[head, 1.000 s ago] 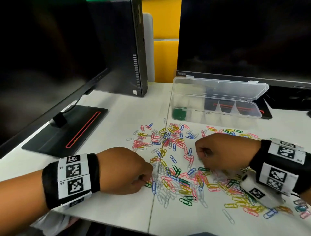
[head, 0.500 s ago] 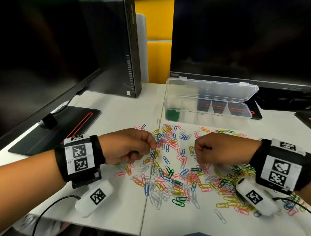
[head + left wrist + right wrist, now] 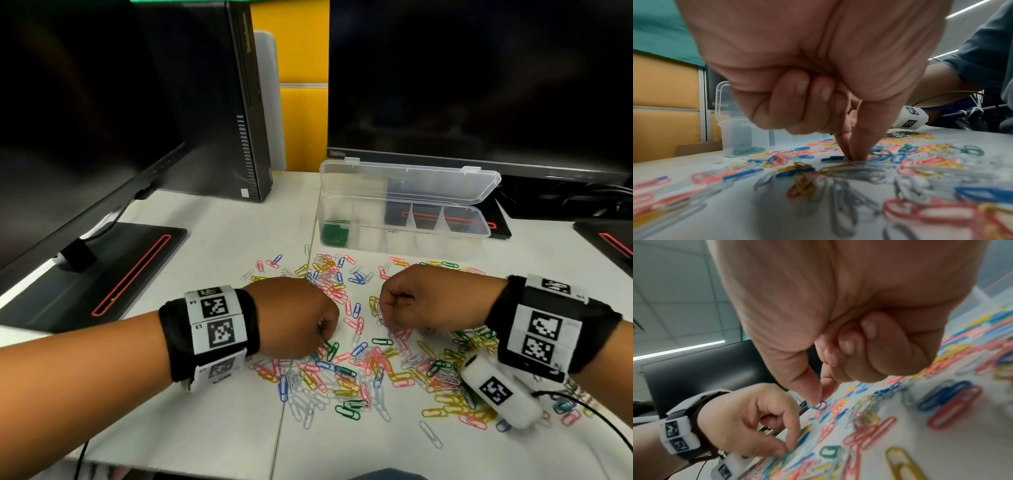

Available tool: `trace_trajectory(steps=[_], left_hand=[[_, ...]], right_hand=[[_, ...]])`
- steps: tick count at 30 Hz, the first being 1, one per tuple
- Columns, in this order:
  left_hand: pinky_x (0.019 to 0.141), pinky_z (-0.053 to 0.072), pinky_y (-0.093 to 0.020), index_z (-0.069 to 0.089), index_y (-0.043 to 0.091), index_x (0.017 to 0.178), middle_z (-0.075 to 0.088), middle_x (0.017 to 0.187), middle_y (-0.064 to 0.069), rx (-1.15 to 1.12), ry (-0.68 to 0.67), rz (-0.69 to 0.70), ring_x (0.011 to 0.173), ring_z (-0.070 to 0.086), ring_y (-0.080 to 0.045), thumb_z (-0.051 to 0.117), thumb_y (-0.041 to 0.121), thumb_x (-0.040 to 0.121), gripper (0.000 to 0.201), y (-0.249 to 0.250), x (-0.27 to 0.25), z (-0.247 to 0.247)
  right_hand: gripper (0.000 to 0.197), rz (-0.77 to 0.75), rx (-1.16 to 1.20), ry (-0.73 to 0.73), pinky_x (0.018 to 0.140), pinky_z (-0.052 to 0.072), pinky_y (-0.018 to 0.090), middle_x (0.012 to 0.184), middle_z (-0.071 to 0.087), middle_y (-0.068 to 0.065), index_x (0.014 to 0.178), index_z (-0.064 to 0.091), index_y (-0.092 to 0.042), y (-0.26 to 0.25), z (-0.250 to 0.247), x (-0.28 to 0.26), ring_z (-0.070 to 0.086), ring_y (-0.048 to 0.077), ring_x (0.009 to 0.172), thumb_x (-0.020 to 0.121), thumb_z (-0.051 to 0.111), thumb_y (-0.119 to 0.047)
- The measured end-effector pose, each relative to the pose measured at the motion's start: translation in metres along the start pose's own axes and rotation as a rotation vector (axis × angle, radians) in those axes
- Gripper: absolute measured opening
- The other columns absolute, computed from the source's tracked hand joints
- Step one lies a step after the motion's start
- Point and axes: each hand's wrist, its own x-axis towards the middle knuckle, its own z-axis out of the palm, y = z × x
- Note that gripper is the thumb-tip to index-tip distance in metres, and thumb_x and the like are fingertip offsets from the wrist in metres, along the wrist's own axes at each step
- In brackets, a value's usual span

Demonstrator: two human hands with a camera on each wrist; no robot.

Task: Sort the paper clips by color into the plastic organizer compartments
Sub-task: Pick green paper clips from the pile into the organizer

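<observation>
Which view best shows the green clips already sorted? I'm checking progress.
Head view: the green clips fill the organizer's leftmost compartment. Left wrist view shows them low and blurred; right wrist view misses them.

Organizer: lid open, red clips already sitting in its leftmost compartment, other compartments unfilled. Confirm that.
Not quite. The clips in the leftmost compartment of the organizer are green, not red, as the head view shows. The lid is open, and the other compartments look unfilled.

Bare desk [image 3: 219, 246] lies left of the organizer [image 3: 404, 219]; monitors [image 3: 479, 78] wall the back.
</observation>
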Motion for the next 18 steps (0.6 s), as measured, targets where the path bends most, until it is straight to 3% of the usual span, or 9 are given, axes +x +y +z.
trace_trajectory(steps=[3, 5, 7, 8, 10, 12, 14, 16, 18], left_hand=[[0.073, 0.05, -0.026, 0.063, 0.026, 0.091, 0.062, 0.085, 0.013, -0.032, -0.068, -0.013, 0.079, 0.056, -0.01, 0.058, 0.028, 0.086, 0.008, -0.005, 0.002, 0.0], [0.069, 0.046, -0.024, 0.062, 0.024, 0.085, 0.059, 0.078, 0.013, -0.16, -0.087, -0.041, 0.073, 0.053, -0.006, 0.061, 0.025, 0.084, 0.001, -0.011, 0.005, -0.004], [0.064, 0.042, -0.023, 0.062, 0.022, 0.079, 0.058, 0.072, 0.012, -0.388, -0.094, -0.101, 0.066, 0.051, -0.006, 0.065, 0.018, 0.084, 0.008, -0.018, 0.007, -0.009], [0.062, 0.041, -0.025, 0.062, 0.02, 0.077, 0.059, 0.07, 0.009, -0.519, -0.1, -0.138, 0.063, 0.05, -0.008, 0.068, 0.015, 0.084, 0.01, -0.021, 0.007, -0.011], [0.054, 0.038, -0.025, 0.062, 0.016, 0.073, 0.056, 0.062, 0.0, -0.763, -0.105, -0.207, 0.053, 0.046, -0.013, 0.074, 0.01, 0.08, 0.015, -0.026, 0.006, -0.011], [0.046, 0.03, -0.022, 0.059, 0.011, 0.072, 0.05, 0.056, -0.005, -0.927, -0.106, -0.248, 0.046, 0.04, -0.015, 0.077, 0.002, 0.077, 0.021, -0.03, 0.005, -0.007], [0.043, 0.026, -0.022, 0.057, 0.007, 0.075, 0.047, 0.054, -0.007, -1.047, -0.107, -0.256, 0.043, 0.037, -0.015, 0.074, -0.008, 0.079, 0.023, -0.03, 0.005, -0.003], [0.042, 0.023, -0.021, 0.06, 0.006, 0.082, 0.048, 0.058, -0.008, -1.192, -0.113, -0.267, 0.043, 0.035, -0.014, 0.073, -0.012, 0.074, 0.023, -0.03, 0.006, 0.001], [0.041, 0.02, -0.022, 0.067, 0.006, 0.1, 0.046, 0.066, -0.008, -1.293, -0.129, -0.286, 0.046, 0.032, -0.013, 0.067, -0.007, 0.07, 0.032, -0.03, 0.008, 0.002]], right_hand=[[0.013, 0.036, 0.06, -0.007, 0.061, 0.047, 0.021, 0.068, 0.066, -0.016, 0.079, 0.066, -0.026, 0.006, -0.002, 0.001, 0.056, -0.001, 0.058, 0.09, 0.061, -0.022], [0.01, 0.084, 0.271, -0.031, 0.057, 0.046, 0.032, 0.068, 0.062, -0.002, 0.071, 0.061, -0.025, 0.011, 0.001, 0.003, 0.052, 0.015, 0.058, 0.08, 0.061, -0.028], [0.011, 0.113, 0.484, -0.033, 0.052, 0.038, 0.031, 0.074, 0.062, 0.012, 0.069, 0.059, -0.022, 0.014, 0.003, 0.005, 0.046, 0.024, 0.059, 0.067, 0.063, -0.031], [0.012, 0.116, 0.519, -0.039, 0.05, 0.036, 0.029, 0.076, 0.064, 0.015, 0.071, 0.059, -0.02, 0.015, 0.004, 0.005, 0.045, 0.024, 0.058, 0.067, 0.064, -0.03], [0.009, 0.094, 0.485, -0.048, 0.049, 0.038, 0.028, 0.075, 0.066, 0.012, 0.08, 0.059, -0.016, 0.016, 0.003, 0.005, 0.045, 0.02, 0.052, 0.081, 0.065, -0.024], [0.009, 0.07, 0.314, -0.017, 0.054, 0.044, 0.03, 0.069, 0.065, -0.003, 0.087, 0.062, -0.017, 0.016, 0.001, 0.004, 0.049, 0.011, 0.051, 0.094, 0.062, -0.021], [0.01, 0.048, 0.155, 0.062, 0.064, 0.048, 0.027, 0.073, 0.066, -0.013, 0.09, 0.065, -0.023, 0.019, 0.0, 0.006, 0.053, 0.001, 0.059, 0.098, 0.06, -0.025], [0.012, 0.039, 0.127, 0.115, 0.073, 0.05, 0.028, 0.085, 0.069, -0.012, 0.09, 0.068, -0.028, 0.017, 0.0, 0.007, 0.057, 0.001, 0.07, 0.098, 0.059, -0.029], [0.014, 0.026, 0.095, 0.111, 0.069, 0.051, 0.025, 0.086, 0.07, -0.012, 0.086, 0.07, -0.028, 0.01, 0.001, 0.003, 0.059, 0.002, 0.069, 0.095, 0.059, -0.026]])
